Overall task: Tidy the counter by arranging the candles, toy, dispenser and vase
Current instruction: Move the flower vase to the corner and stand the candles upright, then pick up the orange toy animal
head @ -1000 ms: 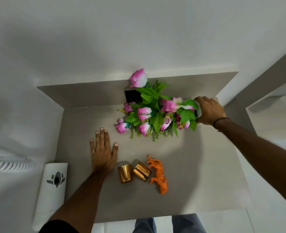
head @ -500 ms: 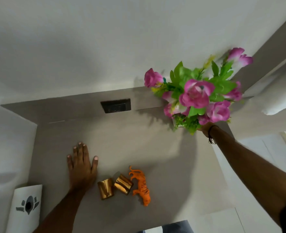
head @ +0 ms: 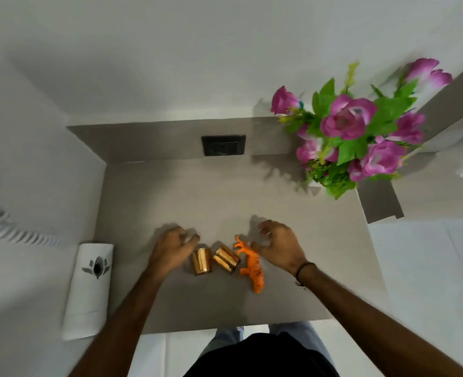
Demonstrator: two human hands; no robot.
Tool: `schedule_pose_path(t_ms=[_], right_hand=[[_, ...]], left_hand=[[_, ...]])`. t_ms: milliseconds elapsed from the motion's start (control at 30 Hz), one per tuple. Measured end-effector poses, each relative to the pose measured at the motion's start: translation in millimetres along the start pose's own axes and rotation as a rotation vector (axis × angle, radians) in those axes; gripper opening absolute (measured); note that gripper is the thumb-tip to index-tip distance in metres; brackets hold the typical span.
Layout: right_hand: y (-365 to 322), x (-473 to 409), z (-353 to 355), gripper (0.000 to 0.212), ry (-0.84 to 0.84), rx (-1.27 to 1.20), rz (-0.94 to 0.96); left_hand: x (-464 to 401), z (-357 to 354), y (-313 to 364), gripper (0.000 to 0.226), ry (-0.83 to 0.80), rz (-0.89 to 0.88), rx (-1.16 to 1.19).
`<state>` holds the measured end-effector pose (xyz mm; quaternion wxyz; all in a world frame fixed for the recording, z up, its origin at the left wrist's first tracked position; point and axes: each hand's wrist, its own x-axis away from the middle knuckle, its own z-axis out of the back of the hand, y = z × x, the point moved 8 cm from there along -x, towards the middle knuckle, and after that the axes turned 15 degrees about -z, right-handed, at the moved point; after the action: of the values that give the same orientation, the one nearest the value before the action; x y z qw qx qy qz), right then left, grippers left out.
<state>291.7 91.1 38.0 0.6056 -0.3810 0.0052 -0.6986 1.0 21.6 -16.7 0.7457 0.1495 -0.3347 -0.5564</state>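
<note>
Two gold candles [head: 201, 261] [head: 225, 259] lie on their sides in the middle of the grey counter [head: 225, 197]. An orange toy tiger [head: 250, 265] lies just right of them. My left hand [head: 172, 248] hovers at the left candle with fingers curled and holds nothing. My right hand [head: 279, 247] hovers over the tiger's front end, fingers apart and empty. The vase of pink flowers [head: 358, 131] stands upright at the counter's back right corner; its body is hidden by leaves. A white dispenser [head: 89, 289] hangs on the left wall.
A black socket plate [head: 223, 145] sits in the grey backsplash. White walls close in the counter on the left and at the back. A grey ledge [head: 380, 200] adjoins the counter on the right. My legs stand at the counter's front edge.
My right hand has let go of the vase at the back right corner and come down beside the tiger. My left hand has lifted off the counter and moved right to the candles.
</note>
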Motion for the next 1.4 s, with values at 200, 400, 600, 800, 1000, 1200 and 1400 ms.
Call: schedule_pose_path(t_ms=[200,400,600,800,1000,1200,1400], right_hand=[[-61,21,-71,0.046,-0.164,0.502,0.159],[-63,2,-74,0.032,-0.232,0.419,0.020],[-77,-60,-7,0.056,0.073,-0.136,-0.177],[-90,-100,6,0.052,0.195,-0.188,-0.110],[-47,-74,4,0.076,0.140,-0.171,-0.152],[40,-3,-27,0.061,-0.077,0.042,-0.344],[40,8,-51,0.061,-0.136,-0.085,-0.386]], left_hand=[[21,-19,8,0.047,-0.173,0.099,0.062],[11,-20,9,0.050,-0.214,0.070,0.076],[-49,35,47,0.034,0.148,-0.105,0.149],[-114,40,74,0.037,0.257,-0.263,0.093],[-91,13,56,0.090,0.213,-0.233,0.048],[-1,-51,10,0.076,0.202,-0.358,-0.432],[4,-52,10,0.074,0.194,-0.352,-0.464]])
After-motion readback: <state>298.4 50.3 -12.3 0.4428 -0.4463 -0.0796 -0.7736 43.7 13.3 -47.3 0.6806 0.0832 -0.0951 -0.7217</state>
